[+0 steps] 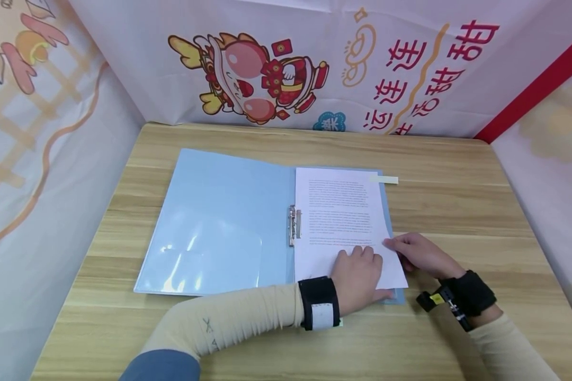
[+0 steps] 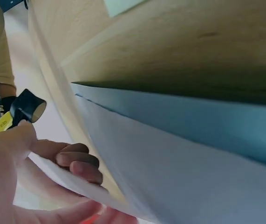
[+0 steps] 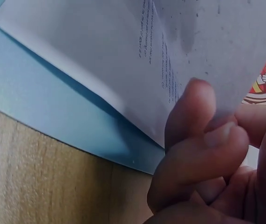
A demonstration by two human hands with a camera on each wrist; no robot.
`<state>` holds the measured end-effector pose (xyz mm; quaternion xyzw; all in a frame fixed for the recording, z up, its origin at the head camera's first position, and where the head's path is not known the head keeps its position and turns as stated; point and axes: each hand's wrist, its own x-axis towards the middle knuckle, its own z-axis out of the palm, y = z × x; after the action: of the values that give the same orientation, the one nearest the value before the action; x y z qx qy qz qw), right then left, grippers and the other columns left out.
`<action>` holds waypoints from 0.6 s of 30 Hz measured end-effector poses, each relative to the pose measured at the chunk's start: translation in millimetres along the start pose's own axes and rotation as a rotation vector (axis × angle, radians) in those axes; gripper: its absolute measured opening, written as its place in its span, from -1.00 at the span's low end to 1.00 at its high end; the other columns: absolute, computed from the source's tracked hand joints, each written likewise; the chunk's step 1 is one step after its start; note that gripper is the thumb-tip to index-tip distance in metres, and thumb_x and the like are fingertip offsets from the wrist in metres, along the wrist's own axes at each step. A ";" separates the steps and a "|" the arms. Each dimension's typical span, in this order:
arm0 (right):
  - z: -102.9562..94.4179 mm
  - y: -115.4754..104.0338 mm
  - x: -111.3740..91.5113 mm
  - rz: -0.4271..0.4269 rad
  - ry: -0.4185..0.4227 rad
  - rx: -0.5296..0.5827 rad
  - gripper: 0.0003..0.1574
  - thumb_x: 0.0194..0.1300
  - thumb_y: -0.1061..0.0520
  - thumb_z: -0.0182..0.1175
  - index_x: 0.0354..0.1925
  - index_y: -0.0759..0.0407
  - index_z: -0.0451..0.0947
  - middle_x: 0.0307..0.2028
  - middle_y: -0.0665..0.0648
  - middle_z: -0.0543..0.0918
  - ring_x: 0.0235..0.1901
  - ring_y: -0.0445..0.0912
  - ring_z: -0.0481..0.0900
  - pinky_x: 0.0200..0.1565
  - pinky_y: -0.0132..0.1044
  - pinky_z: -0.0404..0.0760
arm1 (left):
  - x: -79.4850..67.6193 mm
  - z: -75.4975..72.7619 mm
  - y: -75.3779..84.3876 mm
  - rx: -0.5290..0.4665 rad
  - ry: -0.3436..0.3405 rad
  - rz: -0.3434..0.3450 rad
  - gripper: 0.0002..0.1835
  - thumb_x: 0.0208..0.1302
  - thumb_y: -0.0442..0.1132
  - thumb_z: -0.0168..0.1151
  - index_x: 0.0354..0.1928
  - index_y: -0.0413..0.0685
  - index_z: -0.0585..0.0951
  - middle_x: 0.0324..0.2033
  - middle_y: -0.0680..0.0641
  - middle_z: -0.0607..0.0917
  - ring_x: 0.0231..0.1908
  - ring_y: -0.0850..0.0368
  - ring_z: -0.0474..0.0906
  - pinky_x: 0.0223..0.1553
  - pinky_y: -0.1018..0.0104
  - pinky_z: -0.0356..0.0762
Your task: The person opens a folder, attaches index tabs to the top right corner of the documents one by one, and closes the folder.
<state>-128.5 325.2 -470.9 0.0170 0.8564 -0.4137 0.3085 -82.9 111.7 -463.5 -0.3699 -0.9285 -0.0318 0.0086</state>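
The page [image 1: 340,211] lies on the right half of the open folder [image 1: 219,222], its lower right raised off it. The right hand [image 1: 424,255] pinches its right edge; the left hand [image 1: 357,280] lies over its lower part, thumb by the bottom edge, whether gripping I cannot tell. Light, even handling should avoid creases or a tug at the clip [image 1: 292,226] on its left edge. A pale strip [image 1: 390,180] juts past the folder; rightward, the desk [image 1: 457,201] seems to leave room to move.
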 end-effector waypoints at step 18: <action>-0.7 -2.4 3.1 -0.005 0.047 0.226 -0.40 0.70 -0.07 -0.36 -0.07 0.38 0.42 -0.38 0.12 0.55 -0.44 -0.09 0.46 -0.43 -0.34 0.38 | -4.3 -17.5 -33.0 -0.394 0.091 0.011 -0.61 0.45 -0.21 0.17 0.26 -0.05 0.54 -0.17 0.03 0.76 -0.37 0.29 0.64 -0.65 0.53 0.33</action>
<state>-132.0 323.5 -470.6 0.0595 0.8113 -0.5079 0.2833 -102.7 83.7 -447.9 -0.3676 -0.9009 -0.2297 -0.0219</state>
